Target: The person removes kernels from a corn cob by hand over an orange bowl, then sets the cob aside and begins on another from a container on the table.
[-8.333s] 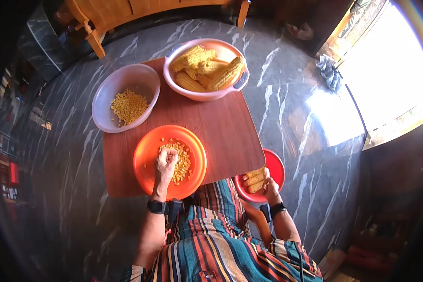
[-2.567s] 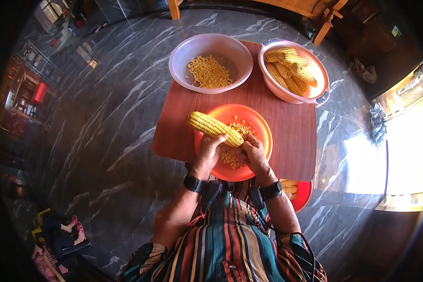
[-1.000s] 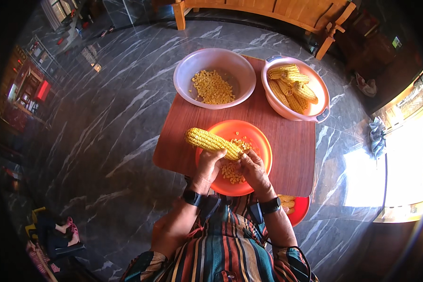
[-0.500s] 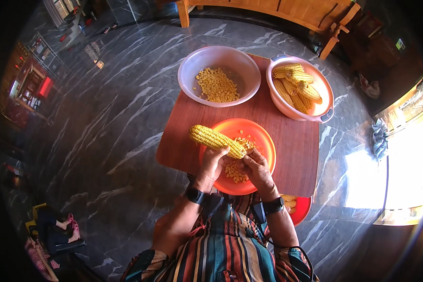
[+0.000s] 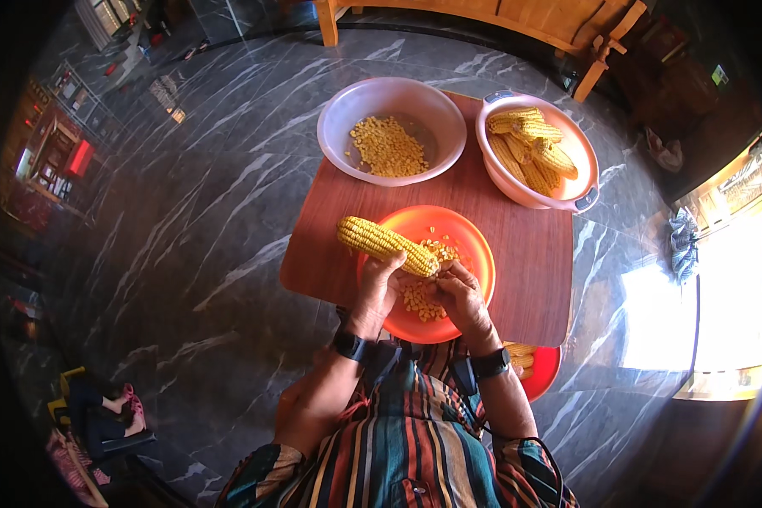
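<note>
A yellow ear of corn (image 5: 379, 243) slants above the orange plastic basin (image 5: 474, 241), its far end pointing left. My left hand (image 5: 379, 286) is closed around its underside, thumb lying along the kernels. At the ear's near right end, my right hand (image 5: 461, 296) has its fingers bent and pinched together against the tip; what lies between the fingertips is hidden. Beneath both hands, loose corn kernels (image 5: 423, 303) are scattered on the basin's bottom.
On the brown table (image 5: 330, 254), a pale basin (image 5: 339, 157) with loose kernels stands far left. A pinkish handled basin (image 5: 504, 182) of ears stands far right. Below the near right edge, a red container (image 5: 546, 372) holds more corn. A wooden bench (image 5: 483, 13) stands beyond.
The right hand's fingers have curled in more at the ear's tip. The left thumb has shifted slightly up along the ear, which stays in nearly the same place.
</note>
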Motion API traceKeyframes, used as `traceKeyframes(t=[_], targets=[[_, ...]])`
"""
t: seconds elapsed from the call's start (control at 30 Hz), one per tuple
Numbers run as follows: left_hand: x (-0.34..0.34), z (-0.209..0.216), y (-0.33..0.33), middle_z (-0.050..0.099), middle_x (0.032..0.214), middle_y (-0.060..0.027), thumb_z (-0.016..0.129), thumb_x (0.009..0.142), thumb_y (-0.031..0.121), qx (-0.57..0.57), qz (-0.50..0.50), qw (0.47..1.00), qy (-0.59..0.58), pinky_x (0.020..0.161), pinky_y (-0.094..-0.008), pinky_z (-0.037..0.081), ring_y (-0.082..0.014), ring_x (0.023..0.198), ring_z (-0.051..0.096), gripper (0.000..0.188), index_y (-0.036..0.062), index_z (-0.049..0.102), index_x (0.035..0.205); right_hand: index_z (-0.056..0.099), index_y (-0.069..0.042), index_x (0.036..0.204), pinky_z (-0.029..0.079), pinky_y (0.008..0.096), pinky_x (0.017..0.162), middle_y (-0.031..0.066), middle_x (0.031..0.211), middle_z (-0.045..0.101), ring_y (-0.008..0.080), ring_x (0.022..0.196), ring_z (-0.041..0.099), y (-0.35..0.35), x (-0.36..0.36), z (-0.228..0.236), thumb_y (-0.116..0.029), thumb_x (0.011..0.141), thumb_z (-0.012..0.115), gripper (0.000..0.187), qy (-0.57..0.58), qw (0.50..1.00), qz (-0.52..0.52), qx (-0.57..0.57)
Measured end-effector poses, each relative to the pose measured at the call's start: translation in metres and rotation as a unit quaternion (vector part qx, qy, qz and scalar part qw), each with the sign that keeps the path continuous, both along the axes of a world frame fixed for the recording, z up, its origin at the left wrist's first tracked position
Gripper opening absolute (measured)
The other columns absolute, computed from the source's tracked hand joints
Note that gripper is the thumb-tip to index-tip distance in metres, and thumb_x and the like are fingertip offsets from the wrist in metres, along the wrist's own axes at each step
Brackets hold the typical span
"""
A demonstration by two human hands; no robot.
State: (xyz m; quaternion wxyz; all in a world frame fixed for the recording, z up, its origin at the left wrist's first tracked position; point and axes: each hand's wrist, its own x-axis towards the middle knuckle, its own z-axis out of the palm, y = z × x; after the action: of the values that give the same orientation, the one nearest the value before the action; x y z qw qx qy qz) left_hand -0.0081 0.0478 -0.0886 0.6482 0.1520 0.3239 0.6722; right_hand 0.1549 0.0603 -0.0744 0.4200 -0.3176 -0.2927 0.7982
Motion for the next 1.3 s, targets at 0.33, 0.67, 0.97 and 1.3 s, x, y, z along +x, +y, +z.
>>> traceKeyframes(t=[0.33, 0.67, 0.97, 1.3], targets=[[0.001, 0.005, -0.003, 0.055, 0.1, -0.0053, 0.068, 0.076, 0.014, 0.02, -0.01, 0.999, 0.042, 0.077, -0.0389, 0.054, -0.0186, 0.091, 0.058, 0.04, 0.0038, 0.049, 0.109, 0.054, -0.004, 0.089, 0.047, 0.0235, 0.067, 0.0013, 0.074, 0.056, 0.0087, 0.069, 0.054, -0.002, -0.002, -0.005, -0.023, 0.089, 0.057, 0.019, -0.078, 0.995, -0.004, 0.06], [0.002, -0.003, 0.0, 0.058, 0.096, -0.0022, 0.068, 0.075, 0.007, 0.015, 0.005, 0.998, 0.062, 0.083, -0.0287, 0.045, -0.0115, 0.089, 0.056, 0.033, 0.0032, 0.053, 0.104, 0.053, -0.002, 0.089, 0.046, 0.0235, 0.063, 0.0026, 0.074, 0.057, 0.0095, 0.066, 0.054, -0.002, -0.001, -0.001, -0.02, 0.091, 0.053, 0.018, -0.091, 0.994, 0.0, 0.054], [0.005, 0.001, 0.002, 0.058, 0.094, -0.0014, 0.07, 0.074, 0.008, 0.045, 0.035, 0.992, 0.111, 0.081, -0.0279, 0.045, -0.0107, 0.086, 0.056, 0.035, 0.0036, 0.054, 0.104, 0.054, 0.0, 0.093, 0.049, 0.0264, 0.065, 0.0053, 0.081, 0.057, 0.0115, 0.07, 0.056, -0.001, 0.003, -0.008, -0.012, 0.09, 0.047, 0.014, -0.094, 0.995, 0.001, 0.043], [0.003, 0.01, -0.003, 0.058, 0.099, -0.0068, 0.066, 0.077, 0.013, 0.038, -0.002, 0.998, 0.047, 0.083, -0.042, 0.053, -0.0205, 0.093, 0.059, 0.034, 0.0015, 0.051, 0.106, 0.053, 0.001, 0.092, 0.054, 0.0303, 0.068, 0.0077, 0.084, 0.057, 0.0148, 0.073, 0.06, -0.001, 0.001, -0.009, -0.005, 0.085, 0.043, 0.013, -0.032, 0.999, -0.026, 0.032]])
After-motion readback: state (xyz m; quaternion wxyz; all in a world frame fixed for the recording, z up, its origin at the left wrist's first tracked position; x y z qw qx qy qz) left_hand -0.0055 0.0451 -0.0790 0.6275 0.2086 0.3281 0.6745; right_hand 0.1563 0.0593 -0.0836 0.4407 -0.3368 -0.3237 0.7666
